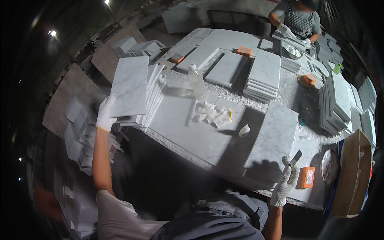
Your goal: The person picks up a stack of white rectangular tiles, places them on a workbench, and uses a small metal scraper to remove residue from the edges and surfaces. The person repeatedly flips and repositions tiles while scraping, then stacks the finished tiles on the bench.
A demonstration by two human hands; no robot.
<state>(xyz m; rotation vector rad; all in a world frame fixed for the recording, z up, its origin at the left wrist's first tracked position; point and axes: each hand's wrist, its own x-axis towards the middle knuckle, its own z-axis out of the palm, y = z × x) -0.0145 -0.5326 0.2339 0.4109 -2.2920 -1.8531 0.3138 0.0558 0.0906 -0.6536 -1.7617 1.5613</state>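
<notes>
My left hand (106, 114), in a white knit glove, grips the lower left edge of a pale grey marble tile (130, 86). The tile stands tilted in front of a row of leaning tiles (154, 94) at the table's left edge. In my right hand (285, 183), gloved too, is a small scraper (296, 157) with its flat blade pointing up. A marble tile (275, 132) lies on the table just beyond that hand. Beside it on the right is an orange block (307, 177) with a pale patterned face.
A clear bottle (197, 83), crumpled gloves (216, 114) and a small white lump (244, 130) are mid-table. Stacked tiles (262, 76) stand behind; more (335, 102) lean at right, near a cardboard box (352, 174). A gloved co-worker (298, 24) handles tiles at the far right.
</notes>
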